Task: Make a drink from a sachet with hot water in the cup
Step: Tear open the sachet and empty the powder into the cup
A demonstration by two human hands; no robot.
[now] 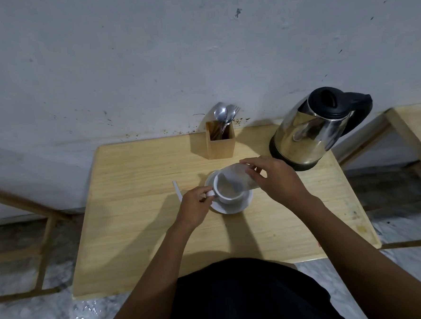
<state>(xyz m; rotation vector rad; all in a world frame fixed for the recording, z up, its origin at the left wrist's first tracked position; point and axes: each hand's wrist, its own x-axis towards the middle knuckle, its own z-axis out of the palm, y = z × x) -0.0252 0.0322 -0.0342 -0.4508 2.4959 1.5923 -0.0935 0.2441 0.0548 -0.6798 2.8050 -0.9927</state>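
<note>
— What's hard to make out?

— The sachet [240, 176]: it is blurred and pale, tipped over the cup [228, 189], its far end behind the right hand [277, 177]. I can't tell whether powder is falling. The cup's handle is mostly covered by the left hand [195, 207].

— And the fingers?

— Left fingers [207, 191] pinch the handle; right fingers [254, 174] are closed around the sachet.

— Where is the cup?

— On a white saucer [232, 208], mid-desk [147, 225], nearer the far edge. White, with a pale brownish inside.

— Anything else?

— A white strip [176, 189] lies just left of the left hand. A steel kettle [313, 130] stands at the far right corner, a wooden holder [220, 142] with spoons [222, 114] at the far edge.
</note>
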